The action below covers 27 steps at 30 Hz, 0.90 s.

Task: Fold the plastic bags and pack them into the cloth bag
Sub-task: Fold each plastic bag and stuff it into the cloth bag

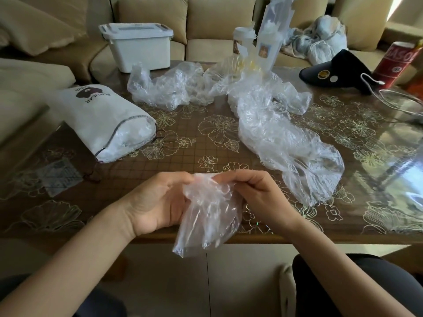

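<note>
Plastic bag [209, 221] hangs below your left hand [155, 202] and right hand [251, 193], both pinching its top; slick film could slip free.

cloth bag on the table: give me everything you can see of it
The cloth bag is white fabric, printed with a dark logo and "POPULAR", upside down to the camera. It lies on its side near the table's left edge, mouth open toward the near right, rimmed by a dark drawstring whose ends trail onto the table. It looks stuffed; crumpled plastic shows in the mouth. Only the table touches it.
</note>
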Each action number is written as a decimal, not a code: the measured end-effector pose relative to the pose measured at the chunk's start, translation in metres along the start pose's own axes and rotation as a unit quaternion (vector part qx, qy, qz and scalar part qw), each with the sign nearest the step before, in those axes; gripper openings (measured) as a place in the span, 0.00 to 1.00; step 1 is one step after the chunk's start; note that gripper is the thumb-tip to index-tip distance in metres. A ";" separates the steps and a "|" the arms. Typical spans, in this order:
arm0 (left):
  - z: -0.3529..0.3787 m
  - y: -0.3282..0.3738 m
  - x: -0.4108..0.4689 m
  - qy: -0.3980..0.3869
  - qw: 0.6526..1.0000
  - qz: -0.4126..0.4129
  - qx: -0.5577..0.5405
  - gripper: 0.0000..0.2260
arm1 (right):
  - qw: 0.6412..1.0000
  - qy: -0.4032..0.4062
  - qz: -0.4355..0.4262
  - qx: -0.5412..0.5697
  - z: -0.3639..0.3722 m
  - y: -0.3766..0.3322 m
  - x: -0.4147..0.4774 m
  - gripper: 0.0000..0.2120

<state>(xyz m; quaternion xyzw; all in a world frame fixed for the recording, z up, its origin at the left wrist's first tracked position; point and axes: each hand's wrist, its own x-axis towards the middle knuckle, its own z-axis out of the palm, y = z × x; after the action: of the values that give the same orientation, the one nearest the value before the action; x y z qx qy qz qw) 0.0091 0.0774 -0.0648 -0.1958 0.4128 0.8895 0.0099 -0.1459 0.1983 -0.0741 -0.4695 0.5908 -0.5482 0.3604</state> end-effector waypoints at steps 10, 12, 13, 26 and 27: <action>-0.010 -0.004 -0.006 0.126 0.986 -0.029 0.108 0.14 | 0.987 -0.003 -0.083 -0.140 -0.012 -0.006 -0.014 0.23; -0.011 -0.005 -0.006 0.127 0.986 -0.021 0.109 0.13 | 0.920 -0.007 -0.182 -0.348 -0.008 0.001 -0.021 0.33; -0.010 -0.006 -0.007 0.123 0.986 -0.016 0.109 0.14 | 0.874 -0.013 -0.231 -0.427 -0.003 0.006 -0.023 0.35; -0.004 -0.013 0.001 0.190 0.978 0.020 0.079 0.14 | 0.867 0.021 -0.328 -0.375 0.010 0.026 -0.025 0.08; -0.004 -0.014 0.002 0.196 0.977 0.028 0.084 0.13 | 0.878 0.020 -0.311 -0.363 0.009 0.026 -0.027 0.08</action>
<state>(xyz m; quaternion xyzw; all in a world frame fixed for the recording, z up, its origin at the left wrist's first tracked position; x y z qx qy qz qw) 0.0113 0.0836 -0.0775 -0.3538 0.4849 0.7959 -0.0796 -0.1338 0.2197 -0.1036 -0.7160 0.5787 -0.3888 -0.0363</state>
